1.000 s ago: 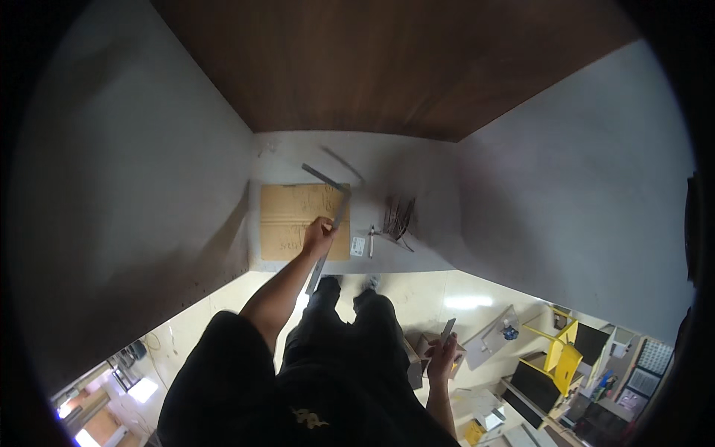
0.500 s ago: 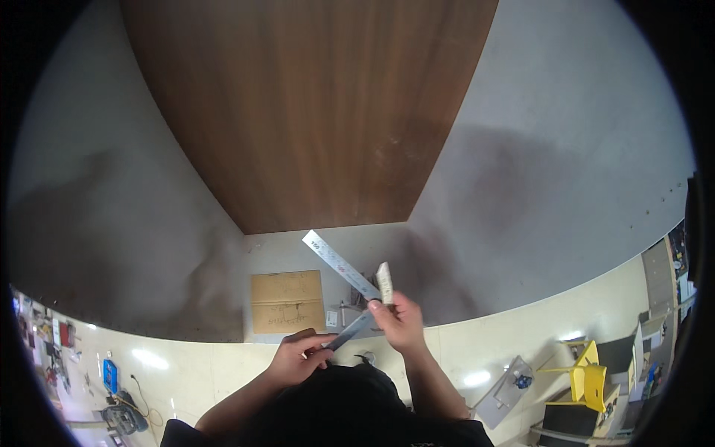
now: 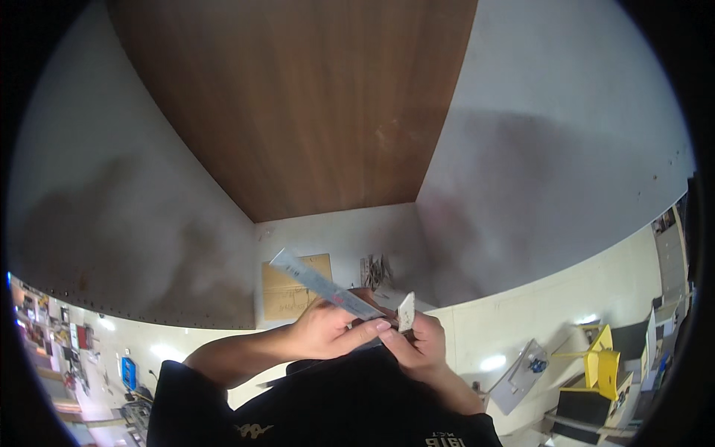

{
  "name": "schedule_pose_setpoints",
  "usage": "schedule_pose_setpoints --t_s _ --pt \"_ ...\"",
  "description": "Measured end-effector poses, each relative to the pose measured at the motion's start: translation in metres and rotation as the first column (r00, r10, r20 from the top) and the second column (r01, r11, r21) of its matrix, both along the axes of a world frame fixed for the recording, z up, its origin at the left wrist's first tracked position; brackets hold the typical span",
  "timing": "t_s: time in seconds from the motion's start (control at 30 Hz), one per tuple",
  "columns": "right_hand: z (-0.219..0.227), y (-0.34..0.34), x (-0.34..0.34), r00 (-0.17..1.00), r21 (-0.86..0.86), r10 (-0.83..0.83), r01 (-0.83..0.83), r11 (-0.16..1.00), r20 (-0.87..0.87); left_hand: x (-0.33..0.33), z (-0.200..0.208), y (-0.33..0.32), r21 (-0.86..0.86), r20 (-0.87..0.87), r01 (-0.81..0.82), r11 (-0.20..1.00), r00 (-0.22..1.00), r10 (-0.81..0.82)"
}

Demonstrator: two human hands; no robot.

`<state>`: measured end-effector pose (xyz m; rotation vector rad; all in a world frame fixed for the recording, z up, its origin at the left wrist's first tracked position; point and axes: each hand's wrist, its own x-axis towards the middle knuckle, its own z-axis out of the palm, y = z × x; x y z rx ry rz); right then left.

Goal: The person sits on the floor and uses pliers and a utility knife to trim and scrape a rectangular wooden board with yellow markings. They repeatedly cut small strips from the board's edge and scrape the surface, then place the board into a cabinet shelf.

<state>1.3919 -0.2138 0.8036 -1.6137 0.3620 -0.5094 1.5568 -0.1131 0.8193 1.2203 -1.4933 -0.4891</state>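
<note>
My hands meet in front of my chest around the corner of an L-shaped steel square [image 3: 320, 281]. Its marked arm slants up to the left; the other arm is mostly hidden below my hands. My left hand [image 3: 335, 328] is closed on the square, its thumb pressed near the corner. My right hand [image 3: 421, 344] is closed around the corner too. A short pale strip [image 3: 406, 310] with small marks sticks up from its grip, its lower end hidden by the fingers.
A large cabinet-like box stands ahead, with a brown wood-grain panel [image 3: 313, 112] between grey side walls [image 3: 521, 186]. Beyond my hands lie flat cardboard [image 3: 287, 272] and several small grey pieces [image 3: 376, 268]. A yellow chair [image 3: 602, 365] stands to the right on the pale floor.
My left hand has moved up and right to join my right hand at the corner of the square. The square has turned flatter, and the view has shifted slightly.
</note>
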Motion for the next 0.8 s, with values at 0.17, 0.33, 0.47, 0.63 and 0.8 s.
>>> schedule_pose_setpoints --t_s 0.17,0.33,0.47,0.63,0.8 --pt "0.018 -0.014 -0.023 0.972 -0.025 0.159 -0.157 0.987 0.171 -0.007 0.004 -0.010 -0.087 -0.047 0.033 0.996 0.998 -0.037" --pt "0.017 -0.010 -0.031 0.954 0.025 -0.091 0.087 0.996 0.285 0.002 0.029 -0.023 -0.188 -0.108 0.107 0.976 0.986 -0.129" --pt "0.020 -0.025 -0.036 0.840 0.205 -0.281 0.207 0.957 0.465 0.012 0.064 -0.017 0.072 -0.223 0.188 0.979 0.960 -0.168" --pt "0.022 -0.027 -0.013 0.842 0.049 -0.140 0.134 0.990 0.521 -0.007 0.057 -0.012 0.372 -0.515 0.430 0.823 0.833 -0.202" --pt "0.003 -0.017 -0.007 0.888 0.139 -0.052 -0.014 0.990 0.457 -0.025 0.022 -0.007 0.271 -0.786 0.329 0.905 0.618 0.011"
